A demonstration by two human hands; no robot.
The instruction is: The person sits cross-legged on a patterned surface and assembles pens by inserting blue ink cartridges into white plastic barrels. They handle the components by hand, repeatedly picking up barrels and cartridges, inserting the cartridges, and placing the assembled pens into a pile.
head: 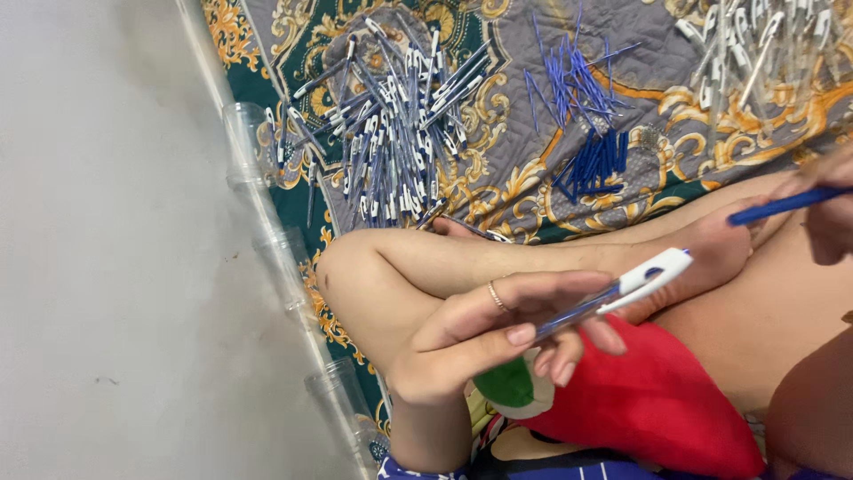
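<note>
Blue and white, a half-built pen point(613, 293) lay pinched in the left hand point(484, 333) at lower centre.

Its clear barrel showed a blue core and ended in a white clip cap pointing right. At the right edge the right hand point(831, 209) gripped a thin blue refill point(782, 206). Finished pens point(391, 133) were heaped on the patterned quilt point(498, 191) at upper centre, loose blue refills point(582, 116) beside them.

A clear pen barrel point(613, 298) with a white clip end is held nearly level, pointing to 2 o'clock. At 3 o'clock, 1 blue refill point(782, 206) is held, tilted slightly.
</note>
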